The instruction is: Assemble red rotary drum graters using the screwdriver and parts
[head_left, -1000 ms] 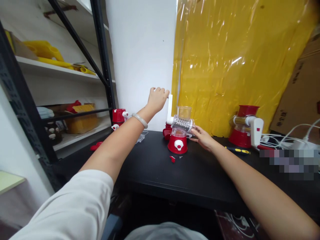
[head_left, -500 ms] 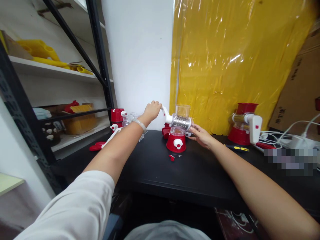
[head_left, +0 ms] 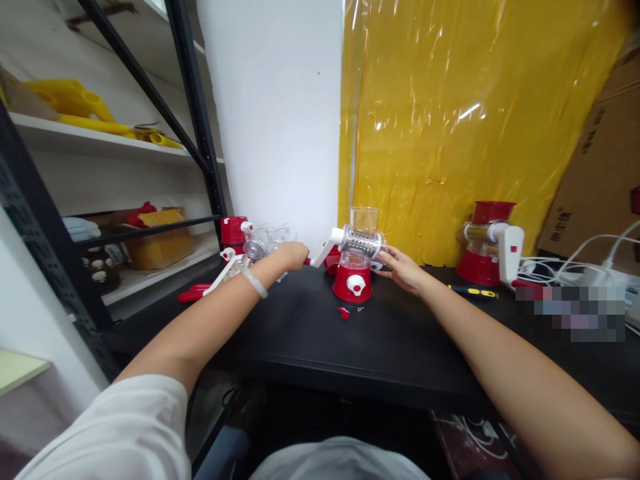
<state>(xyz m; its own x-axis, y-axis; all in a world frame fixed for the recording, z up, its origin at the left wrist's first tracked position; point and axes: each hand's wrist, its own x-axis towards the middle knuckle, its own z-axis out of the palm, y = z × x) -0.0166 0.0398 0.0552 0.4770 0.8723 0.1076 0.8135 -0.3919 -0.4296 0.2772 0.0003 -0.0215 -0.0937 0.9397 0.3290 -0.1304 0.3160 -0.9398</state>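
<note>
A rotary grater (head_left: 353, 283) with a red base, clear hopper and metal drum (head_left: 363, 243) stands upright on the black table. My left hand (head_left: 293, 256) is closed round the red grip of its white crank (head_left: 327, 247), which slants down to the left. At the drum's right end, my right hand (head_left: 403, 269) grips the clear housing with thumb and fingers; some fingertips are hidden behind it. In front of the base lie a small red part (head_left: 344, 313) and tiny pale bits (head_left: 361, 309).
Another assembled grater (head_left: 483, 263) stands at the right, near a yellow-and-black screwdriver (head_left: 474, 293) and white cables (head_left: 575, 257). Grater parts, including a red base (head_left: 234, 231) and clear pieces (head_left: 273, 233), lie at the left. Black-framed shelves (head_left: 193, 87) flank the table (head_left: 310, 347).
My left hand has swung the crank down and to the left, from pointing up-left to slanting below the drum's axis. My right hand stays at the drum's right end.
</note>
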